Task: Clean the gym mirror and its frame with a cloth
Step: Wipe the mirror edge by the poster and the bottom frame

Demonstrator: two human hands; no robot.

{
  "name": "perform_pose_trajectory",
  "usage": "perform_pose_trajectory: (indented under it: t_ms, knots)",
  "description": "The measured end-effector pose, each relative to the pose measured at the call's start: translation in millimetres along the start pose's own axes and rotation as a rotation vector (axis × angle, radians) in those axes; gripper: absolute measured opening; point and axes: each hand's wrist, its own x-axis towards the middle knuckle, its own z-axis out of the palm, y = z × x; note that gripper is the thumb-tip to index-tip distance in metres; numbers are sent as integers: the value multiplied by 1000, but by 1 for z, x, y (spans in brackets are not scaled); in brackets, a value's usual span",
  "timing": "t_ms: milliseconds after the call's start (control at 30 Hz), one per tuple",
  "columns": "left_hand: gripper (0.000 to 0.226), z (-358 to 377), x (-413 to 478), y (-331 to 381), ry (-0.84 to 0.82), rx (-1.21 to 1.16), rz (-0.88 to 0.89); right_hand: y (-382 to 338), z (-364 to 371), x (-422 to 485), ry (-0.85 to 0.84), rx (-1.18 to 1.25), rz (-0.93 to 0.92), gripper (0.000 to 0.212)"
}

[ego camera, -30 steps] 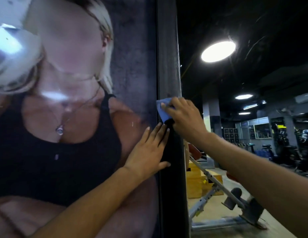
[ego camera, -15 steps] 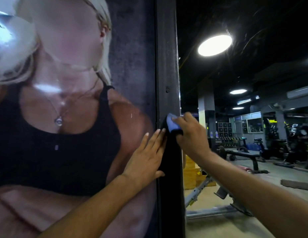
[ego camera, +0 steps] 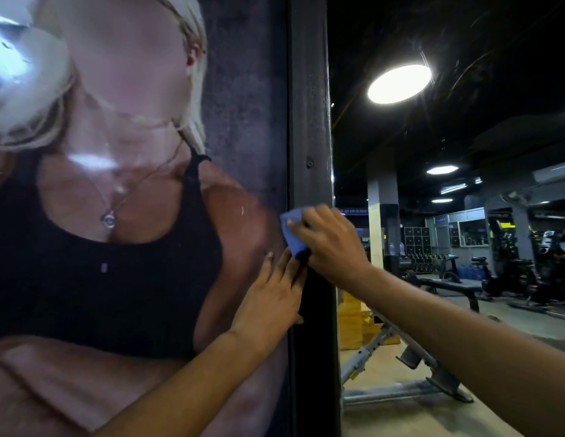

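A dark vertical frame (ego camera: 309, 121) runs down the middle of the view, with the mirror (ego camera: 448, 137) on its right reflecting the gym. My right hand (ego camera: 330, 244) grips a blue cloth (ego camera: 293, 230) and holds it against the frame's left edge at mid height. Just below, my left hand (ego camera: 271, 294) lies flat with straight fingers on the poster beside the frame, fingertips almost touching the cloth.
A large poster of a person in a black top (ego camera: 117, 247) fills the left side. In the mirror I see ceiling lamps (ego camera: 399, 83), an incline bench (ego camera: 401, 357), yellow boxes (ego camera: 353, 323), a dumbbell rack (ego camera: 426, 258) and machines (ego camera: 527, 263).
My right hand slid the cloth down the frame, then across to the frame's left edge. The left hand stayed flat in place on the poster.
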Motion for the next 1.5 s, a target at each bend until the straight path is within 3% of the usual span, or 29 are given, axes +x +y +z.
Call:
perform_pose_trajectory:
  t_ms: [167, 267, 400, 533, 600, 700, 767, 867, 967, 1067, 1167, 1300, 1400, 1500]
  knots:
    - [112, 1, -1, 2, -9, 14, 3, 27, -16, 11, -39, -66, -154, 47]
    - [115, 6, -1, 3, 24, 28, 5, 55, -21, 39, 29, -78, 4, 56]
    - [116, 4, -1, 5, -6, 30, 12, 23, -5, -25, 43, 63, 130, 64]
    - [134, 1, -1, 8, -41, 42, 12, -21, -11, -99, -49, 268, 163, 43]
    - [141, 2, -3, 10, -43, 43, 7, -12, -20, -89, -40, 275, 184, 41]
    - [144, 4, -3, 12, -33, 41, 0, 18, -21, -42, 125, 216, 313, 49]
    - [144, 6, -5, 14, -28, 49, -10, 22, -12, -26, 114, 193, 338, 51]
    - [129, 14, -14, 21, -15, 40, -10, -7, 6, -56, 61, 180, 315, 56]
    - [112, 30, -30, 31, 66, 26, 5, -36, 5, -108, -19, 281, 311, 45]
    - [123, 36, -43, 40, 7, 39, 35, -31, -12, -107, -43, 297, 240, 37]
    - [130, 36, -46, 44, -25, 26, 24, 2, -21, -44, 96, 213, 277, 51]
    - [116, 34, -51, 47, -19, 2, 4, 20, -12, 15, 35, 116, 241, 57]
    - [105, 46, -66, 54, 35, -12, 21, 0, 3, -18, 11, 112, 164, 60]
    - [122, 67, -94, 68, 68, -67, 69, -33, 11, -101, -50, 141, 69, 59]
